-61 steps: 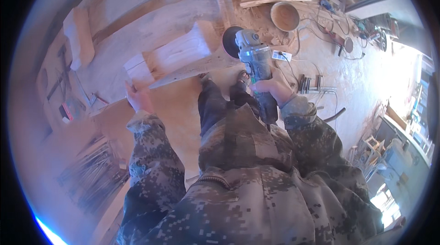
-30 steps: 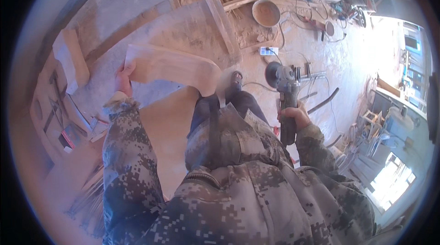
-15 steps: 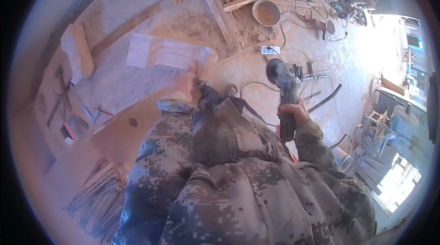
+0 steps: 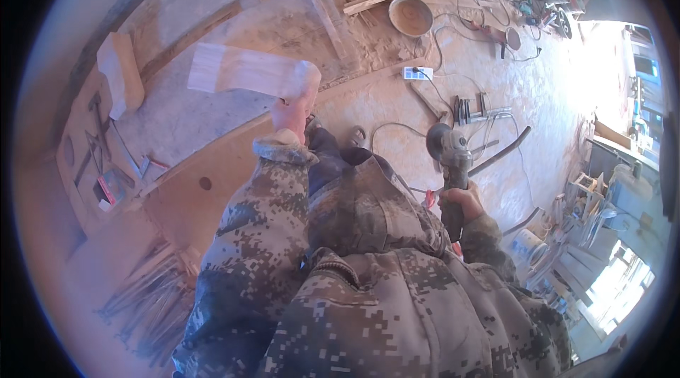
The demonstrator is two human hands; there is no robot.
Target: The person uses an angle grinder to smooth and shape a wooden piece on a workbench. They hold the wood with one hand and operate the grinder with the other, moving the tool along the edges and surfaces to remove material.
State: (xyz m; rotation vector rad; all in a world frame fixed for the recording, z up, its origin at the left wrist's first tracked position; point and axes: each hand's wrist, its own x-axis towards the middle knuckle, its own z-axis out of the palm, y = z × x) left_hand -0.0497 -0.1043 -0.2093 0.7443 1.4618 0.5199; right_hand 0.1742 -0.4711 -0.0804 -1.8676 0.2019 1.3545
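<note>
Left hand (image 4: 292, 110) grips a pale wood block (image 4: 244, 72) aloft while the right hand (image 4: 459, 202) clasps an angle grinder (image 4: 448, 158) held clear, so grinding seems paused, unfinished.

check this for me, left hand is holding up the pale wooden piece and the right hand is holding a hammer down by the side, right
Not quite. The head view shows the right hand gripping an angle grinder, not a hammer, with its disc end pointing away from the body. The rest holds: the left hand is holding up the pale wooden piece, and the grinder is down by the person's side.
</note>
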